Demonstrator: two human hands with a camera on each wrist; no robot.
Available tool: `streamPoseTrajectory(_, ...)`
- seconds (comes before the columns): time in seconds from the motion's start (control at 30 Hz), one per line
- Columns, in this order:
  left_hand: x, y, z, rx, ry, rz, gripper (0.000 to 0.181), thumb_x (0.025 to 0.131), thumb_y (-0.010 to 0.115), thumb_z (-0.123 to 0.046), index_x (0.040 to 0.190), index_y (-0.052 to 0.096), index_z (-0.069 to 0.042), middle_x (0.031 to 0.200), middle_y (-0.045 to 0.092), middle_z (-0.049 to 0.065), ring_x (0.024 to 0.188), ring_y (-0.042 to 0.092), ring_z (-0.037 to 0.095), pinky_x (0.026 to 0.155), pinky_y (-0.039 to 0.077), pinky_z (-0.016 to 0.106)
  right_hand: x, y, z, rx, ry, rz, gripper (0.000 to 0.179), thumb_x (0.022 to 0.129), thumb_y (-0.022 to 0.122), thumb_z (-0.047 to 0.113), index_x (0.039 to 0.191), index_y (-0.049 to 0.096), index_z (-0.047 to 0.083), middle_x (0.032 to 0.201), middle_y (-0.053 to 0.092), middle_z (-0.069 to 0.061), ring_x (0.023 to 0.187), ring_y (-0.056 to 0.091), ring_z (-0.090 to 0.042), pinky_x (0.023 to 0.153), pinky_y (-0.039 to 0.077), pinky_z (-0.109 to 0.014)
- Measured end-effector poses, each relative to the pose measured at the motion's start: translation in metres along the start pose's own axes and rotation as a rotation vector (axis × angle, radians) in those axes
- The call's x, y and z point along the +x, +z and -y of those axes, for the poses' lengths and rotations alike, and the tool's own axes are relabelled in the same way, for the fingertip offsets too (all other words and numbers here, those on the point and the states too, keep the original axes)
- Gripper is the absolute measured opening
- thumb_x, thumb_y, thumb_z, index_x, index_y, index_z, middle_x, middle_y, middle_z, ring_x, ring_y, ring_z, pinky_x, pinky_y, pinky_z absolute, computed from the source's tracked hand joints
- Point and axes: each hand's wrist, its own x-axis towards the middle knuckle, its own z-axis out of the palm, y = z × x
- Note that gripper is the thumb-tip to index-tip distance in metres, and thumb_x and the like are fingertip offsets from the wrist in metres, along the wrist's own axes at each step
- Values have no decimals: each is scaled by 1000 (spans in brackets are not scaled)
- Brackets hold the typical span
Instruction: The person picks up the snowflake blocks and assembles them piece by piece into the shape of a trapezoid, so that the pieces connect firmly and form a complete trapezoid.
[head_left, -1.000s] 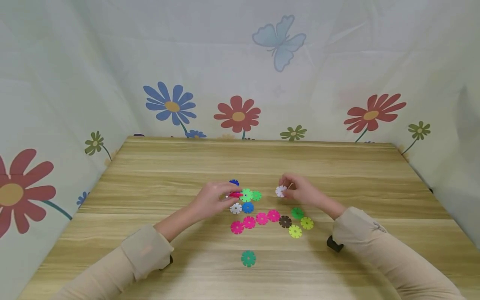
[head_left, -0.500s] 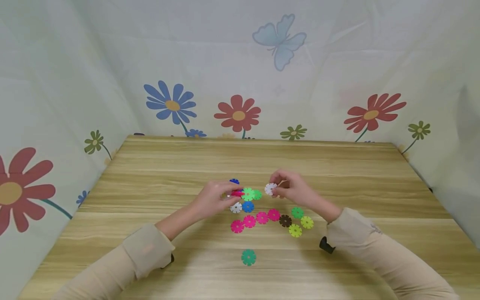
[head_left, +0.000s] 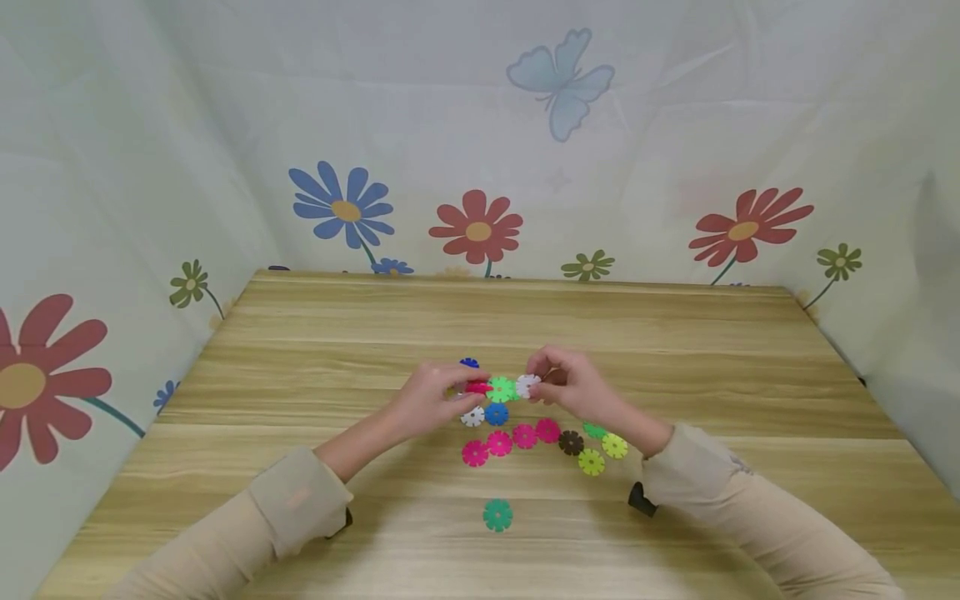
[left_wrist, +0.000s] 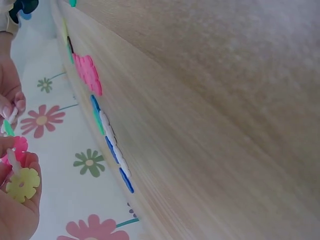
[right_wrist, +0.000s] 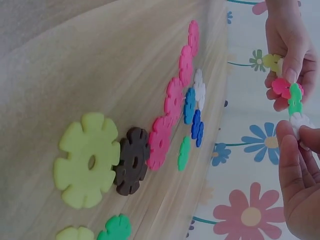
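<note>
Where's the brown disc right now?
In the head view, the brown disc lies on the table, right of centre, between the rightmost pink disc and the lower yellow disc.

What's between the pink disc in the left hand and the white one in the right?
A bright green disc, as the right wrist and head views show.

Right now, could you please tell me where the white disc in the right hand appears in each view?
Head: the white disc, pinched by the right hand, is below and right of center.
Left wrist: the disc is near the left edge, about mid-height, partly hidden.
Right wrist: the disc is near the right edge, about mid-height, partly hidden.
Shared landmark: the bright green disc, next to it in all three views.
</note>
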Motion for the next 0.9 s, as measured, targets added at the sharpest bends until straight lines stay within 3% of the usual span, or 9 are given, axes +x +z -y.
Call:
streamPoseTrajectory(0.27, 1, 0, -2, -13, 15, -11, 22, 79, 66, -15, 98, 67, -5, 72, 65, -1, 55, 44, 3, 48, 39, 14, 0, 6, -2, 7, -30, -33, 10, 81, 54, -7, 90, 53, -3, 80, 58, -18, 63, 60, -10, 56, 52, -30)
streamPoseTrajectory(0.6, 0, 0, -7, -104, -59, 26, 18, 79, 65, -10, 94, 68, -2, 76, 68, 5, 56, 49, 1, 47, 43, 14, -3, 16, -3, -87, -178, -135, 9, 76, 60, -9, 81, 57, -2, 71, 62, -14, 58, 56, -4, 52, 50, -22)
streamPoseTrajectory(0.9, 2, 1, -15, -117, -129, 18, 15, 79, 64, -7, 91, 69, -1, 73, 68, 6, 52, 44, 0, 42, 39, 12, -6, 22, 0, -95, -219, -204, 10, 73, 62, -11, 77, 59, -3, 70, 64, -14, 59, 60, -13, 51, 51, -21)
